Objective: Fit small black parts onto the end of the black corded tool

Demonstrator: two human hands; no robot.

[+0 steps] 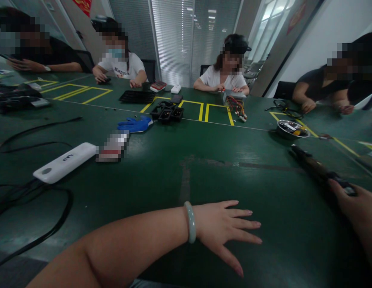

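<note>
My left hand (225, 228) lies palm down over the green table (150, 172), fingers spread and holding nothing. A pale green bangle (190, 223) circles that wrist. At the right edge, my right hand (361, 210) is closed round the near end of a long dark object (316, 166). Its far end points away from me, toward a metal bowl (282, 134) with small parts in it. I cannot make out what kind of thing the dark object is; its near end is partly hidden by my fingers.
On the left are a white power bank-like device (67, 162) marked with a number, black cables (64, 212), a pixelated item (113, 148) and a blue glove (135, 125). Black trays (167, 114) stand farther back. Several people sit across, one by a metal box with coloured wires (234, 98).
</note>
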